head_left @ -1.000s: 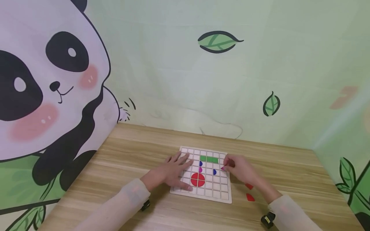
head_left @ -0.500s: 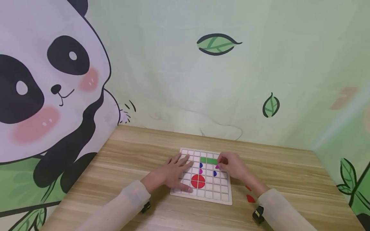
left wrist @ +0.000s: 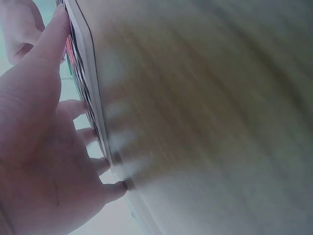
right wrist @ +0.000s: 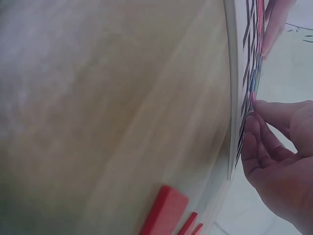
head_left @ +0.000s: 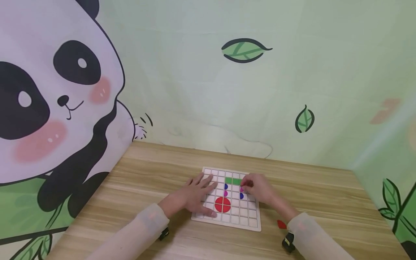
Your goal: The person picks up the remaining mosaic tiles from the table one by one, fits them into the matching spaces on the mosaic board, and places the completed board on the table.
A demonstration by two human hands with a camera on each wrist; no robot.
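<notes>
Board: flat, pale square board [head_left: 251, 224] ruled into cells, on a streaky wood-grain table [head_left: 146, 162]
Pink piece: small pink piece [head_left: 242, 189], outline partly hidden, at the board's surface just above a blue half-disc [head_left: 241, 195]
Right hand [head_left: 260, 188]: thumb and fingers pinch the pink piece
Left hand [head_left: 196, 193]: fingers spread, resting on the board

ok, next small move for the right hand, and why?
Probably press the pink piece flat and let go: the right hand pinches it at the board, just beyond a blue piece, while the left hand rests spread on the board.
</notes>
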